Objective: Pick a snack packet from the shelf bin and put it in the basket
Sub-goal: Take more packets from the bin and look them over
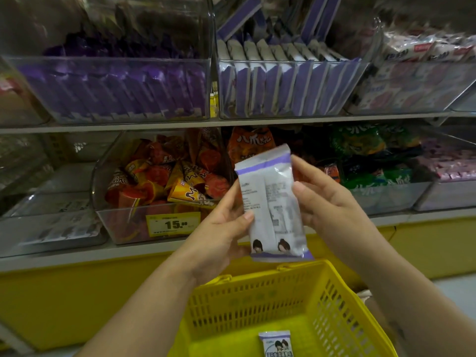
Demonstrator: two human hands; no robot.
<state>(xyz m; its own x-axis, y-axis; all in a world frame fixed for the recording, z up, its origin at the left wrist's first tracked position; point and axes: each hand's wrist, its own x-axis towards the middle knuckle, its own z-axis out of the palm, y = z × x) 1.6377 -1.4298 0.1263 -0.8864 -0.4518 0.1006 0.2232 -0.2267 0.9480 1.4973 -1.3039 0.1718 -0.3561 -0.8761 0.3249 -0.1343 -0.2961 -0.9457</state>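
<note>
The left grip point(221, 228) and the right grip point(324, 202) both hold, thumbs in front, a white and purple plastic snack packet point(270, 202) upright above the yellow plastic mesh basket point(334, 284), where a similar small packet point(275, 342) lies, below a clear plastic shelf bin point(283, 109) of such packets.

Yellow paper price tag point(173, 224): "15.", on the clear plastic bin point(121, 222) front, lower left of the grip.
Orange foil packet point(248, 140): "八爪", just above the grip.
Green foil packets point(381, 180): "八爪", right of the grip.
White-and-purple snack packet point(270, 202) in the grip: print too small to read.
</note>
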